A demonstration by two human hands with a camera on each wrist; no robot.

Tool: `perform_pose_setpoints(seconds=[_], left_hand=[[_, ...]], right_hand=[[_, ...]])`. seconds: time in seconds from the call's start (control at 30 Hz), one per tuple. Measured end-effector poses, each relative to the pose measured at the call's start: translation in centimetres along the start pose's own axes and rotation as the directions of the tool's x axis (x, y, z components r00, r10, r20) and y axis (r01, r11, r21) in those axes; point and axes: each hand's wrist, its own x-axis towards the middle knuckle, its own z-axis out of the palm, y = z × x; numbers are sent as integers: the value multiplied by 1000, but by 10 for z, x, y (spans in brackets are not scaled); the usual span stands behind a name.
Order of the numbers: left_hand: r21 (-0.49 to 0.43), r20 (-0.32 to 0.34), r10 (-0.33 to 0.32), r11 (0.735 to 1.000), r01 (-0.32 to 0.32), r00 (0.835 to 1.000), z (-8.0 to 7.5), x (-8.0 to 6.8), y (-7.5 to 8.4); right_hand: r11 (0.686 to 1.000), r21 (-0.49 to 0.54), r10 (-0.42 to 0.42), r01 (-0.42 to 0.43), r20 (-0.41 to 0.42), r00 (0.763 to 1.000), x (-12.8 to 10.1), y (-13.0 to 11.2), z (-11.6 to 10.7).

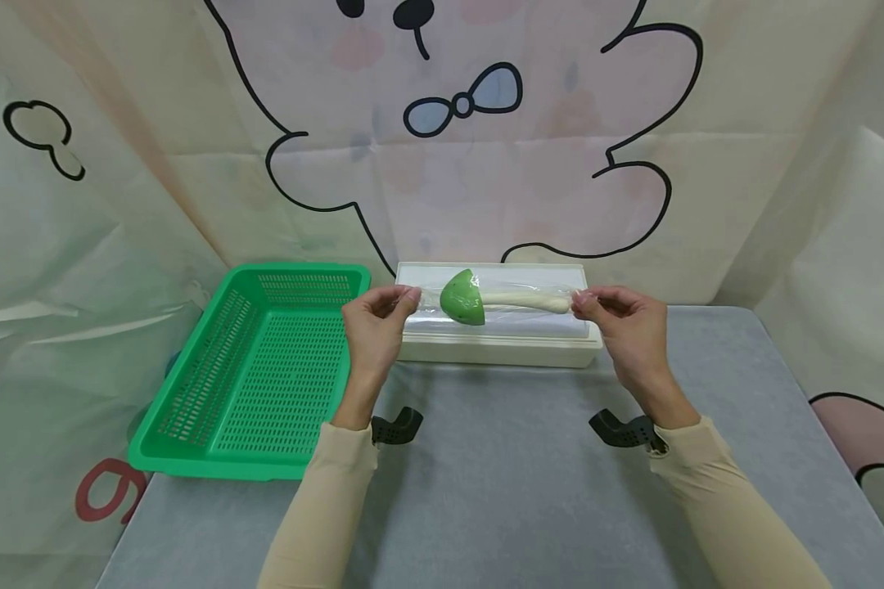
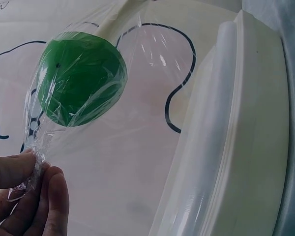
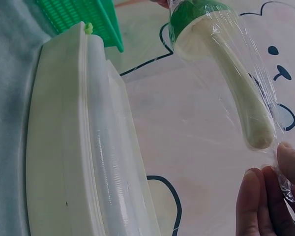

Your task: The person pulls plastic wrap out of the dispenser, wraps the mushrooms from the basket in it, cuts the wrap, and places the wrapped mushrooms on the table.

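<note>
A toy mushroom (image 1: 479, 298) with a green cap (image 2: 81, 76) and a cream stem (image 3: 238, 91) is wrapped in clear plastic film (image 2: 152, 59). It hangs level above a white cling-film dispenser box (image 1: 497, 343). My left hand (image 1: 376, 323) pinches the twisted film end (image 2: 32, 164) by the cap. My right hand (image 1: 622, 323) pinches the film end (image 3: 282, 179) past the stem's tip. The film sheet runs down from the mushroom to the box's slot (image 3: 105, 162).
A green perforated basket (image 1: 254, 368) stands on the grey table (image 1: 501, 491) left of the box. A cartoon-printed cloth (image 1: 471, 147) hangs behind and at both sides. Bare table lies between my forearms.
</note>
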Motion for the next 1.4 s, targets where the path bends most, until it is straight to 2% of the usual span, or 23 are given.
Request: perform_pose_setpoints(seconds=[0.3, 0.5, 0.67, 0.77, 0.97, 1.4], left_hand=[[-11, -2, -7, 1000, 7, 1000, 1, -1, 4], [-12, -2, -15, 1000, 15, 1000, 3, -1, 7], [-24, 0, -16, 1000, 16, 1000, 3, -1, 8], [-38, -5, -9, 999, 9, 1000, 2, -2, 9], [-42, -12, 2, 999, -3, 1000, 1, -4, 12], [-21, -15, 7, 1000, -7, 1000, -2, -7, 12]], right_hand=[[997, -69, 14, -16, -27, 1000, -3, -5, -3], [985, -170, 15, -22, -41, 999, -4, -9, -4], [938, -347, 7, -17, -29, 1000, -5, -12, -6], [912, -410, -5, -5, -22, 1000, -6, -13, -7], [904, -428, -15, 12, -5, 1000, -7, -14, -8], [912, -410, -7, 16, 23, 1000, -9, -18, -10]])
